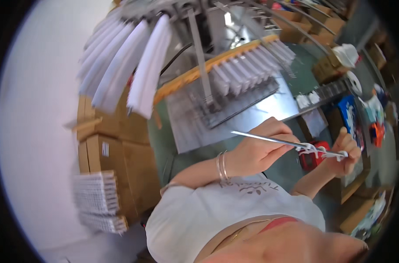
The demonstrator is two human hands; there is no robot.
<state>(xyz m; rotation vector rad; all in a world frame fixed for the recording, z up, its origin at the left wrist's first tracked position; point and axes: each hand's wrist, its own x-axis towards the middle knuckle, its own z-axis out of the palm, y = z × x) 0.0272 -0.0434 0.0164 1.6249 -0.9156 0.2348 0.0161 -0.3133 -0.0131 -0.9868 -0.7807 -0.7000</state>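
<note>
A thin metal rod [245, 134] slants down to the right in front of my chest. My left hand [263, 147], with two bangles at its wrist, is closed round the rod's left half, and the pointed left tip sticks out past it. Small white plastic pieces [308, 149] are strung on the rod's right half; their exact form is blurred. At the rod's right end, my right hand [343, 154] pinches with thumb and fingers, touching another white piece there. The fingers partly cover that end, so what they grip besides the rod cannot be told.
Long white strips [149, 65] hang from a rack at upper left. A wooden-edged rack of white pieces [243, 72] stands over a metal table [186, 136]. Cardboard boxes [136, 175] are stacked left, beside bundled white pieces [96, 197]. A red container [315, 160] sits behind my hands.
</note>
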